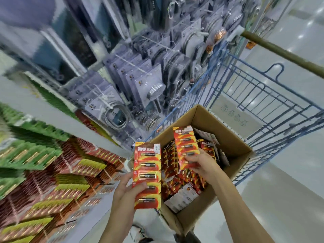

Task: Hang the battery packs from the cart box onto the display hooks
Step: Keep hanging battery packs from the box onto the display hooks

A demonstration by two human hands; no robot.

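Note:
My left hand (128,187) grips a long red-and-yellow battery pack (148,165) upright, just left of the cardboard box (235,148). My right hand (204,163) reaches into the box and holds a second red battery pack (185,142) by its lower end, lifted above the pile. Several more red battery packs (177,179) lie loose inside the box, some showing white backs. The box sits in a blue wire cart (263,95). Rows of red and green battery packs (52,172) hang on the display at the left, blurred.
Blurred purple shower-head and hose packages (149,79) hang on hooks beyond the box. The cart's olive handle bar (280,51) crosses the upper right. Pale glossy floor (289,199) lies to the right. A shoe (138,230) shows at the bottom.

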